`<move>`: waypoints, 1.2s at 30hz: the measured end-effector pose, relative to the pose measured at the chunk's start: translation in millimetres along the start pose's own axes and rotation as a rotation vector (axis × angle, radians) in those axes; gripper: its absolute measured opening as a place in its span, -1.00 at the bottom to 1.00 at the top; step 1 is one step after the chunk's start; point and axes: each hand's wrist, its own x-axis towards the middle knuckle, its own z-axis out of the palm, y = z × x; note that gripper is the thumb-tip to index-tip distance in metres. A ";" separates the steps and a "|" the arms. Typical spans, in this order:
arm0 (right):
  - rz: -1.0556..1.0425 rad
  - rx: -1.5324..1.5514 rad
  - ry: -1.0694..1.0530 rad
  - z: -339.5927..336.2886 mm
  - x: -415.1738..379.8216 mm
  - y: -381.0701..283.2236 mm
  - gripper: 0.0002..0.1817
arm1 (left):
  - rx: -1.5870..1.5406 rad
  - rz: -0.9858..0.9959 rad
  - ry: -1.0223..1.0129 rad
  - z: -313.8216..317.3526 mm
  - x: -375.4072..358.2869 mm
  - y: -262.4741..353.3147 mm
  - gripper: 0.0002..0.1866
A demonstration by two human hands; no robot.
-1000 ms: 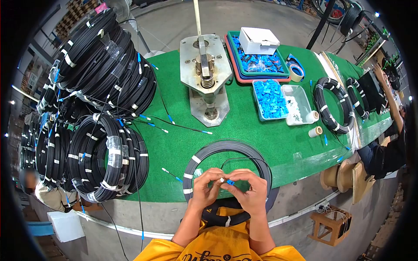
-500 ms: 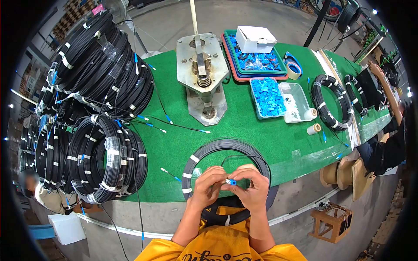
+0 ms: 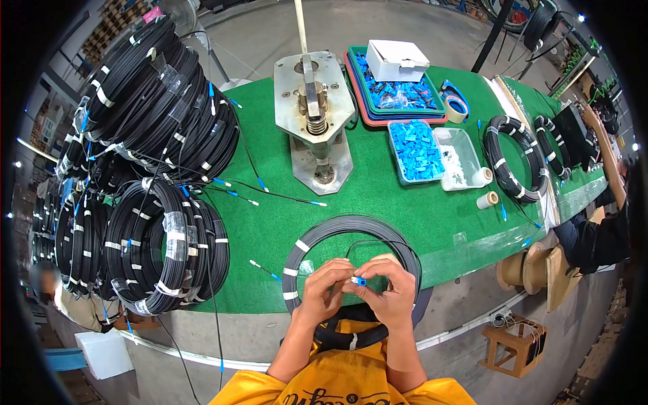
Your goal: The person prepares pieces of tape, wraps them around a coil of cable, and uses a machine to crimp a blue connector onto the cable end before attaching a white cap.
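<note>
A small blue connector (image 3: 362, 281) with a white tip sits between my two hands, over the near part of a black cable coil (image 3: 305, 244). My right hand (image 3: 390, 289) pinches the connector between thumb and fingers. My left hand (image 3: 325, 290) is closed at the connector's white end; what its fingertips grip is too small to make out. A thin black cable (image 3: 368, 241) arcs from the coil down to my hands. To the left of the coil lies a loose cable end (image 3: 265, 271) with a blue connector.
Stacked black coils (image 3: 162, 101) fill the left side. A metal press (image 3: 314, 108) stands at the back centre. Beyond the coil are a box of blue parts (image 3: 416, 152), a clear box (image 3: 456, 158), trays (image 3: 351, 81) and a white box (image 3: 397, 61). Another person's arm (image 3: 607, 155) reaches in at right.
My fingers and the connector have shifted very slightly. At the far right, the other person's arm and the black object beside it have moved a little.
</note>
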 end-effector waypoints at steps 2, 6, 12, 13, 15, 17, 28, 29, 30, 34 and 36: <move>-0.011 0.009 -0.008 0.7 0.2 -0.1 -0.63 | -0.008 -0.003 0.002 0.5 1.2 0.6 -0.74; -0.022 -0.005 -0.014 1.6 0.4 -0.1 -0.64 | -0.030 -0.021 0.008 0.9 1.8 1.8 -0.75; 0.032 -0.005 -0.011 1.5 -0.5 -0.3 -0.63 | -0.027 -0.087 -0.006 -1.3 -7.2 -1.8 -0.78; 0.038 0.000 -0.011 1.3 -0.8 -0.3 -0.63 | -0.027 -0.088 -0.005 -1.3 -7.4 -1.4 -0.78; 0.043 0.007 -0.012 1.4 -1.0 -0.3 -0.64 | -0.034 -0.109 -0.015 -1.7 -7.0 -0.2 -0.80; 0.027 0.004 -0.019 1.0 -1.0 -0.4 -0.64 | -0.033 -0.077 -0.007 -1.3 -5.5 -0.9 -0.81; 0.010 0.006 -0.024 0.8 0.0 -1.1 -0.64 | -0.051 -0.036 0.011 0.2 -1.8 0.9 -0.80; 0.007 0.003 -0.026 0.6 0.0 -1.3 -0.64 | -0.041 -0.037 0.010 -0.1 -1.5 1.1 -0.80; 0.007 0.003 -0.025 0.2 -0.1 -1.6 -0.64 | -0.030 -0.037 0.010 -0.2 -1.2 1.3 -0.80; 0.024 0.078 -0.003 -0.7 -1.2 -2.2 -0.64 | -0.005 -0.032 0.014 -0.4 0.0 1.7 -0.79; 0.022 0.105 0.023 -1.0 -0.6 -2.7 -0.64 | 0.012 -0.021 0.010 -0.6 -0.1 0.6 -0.79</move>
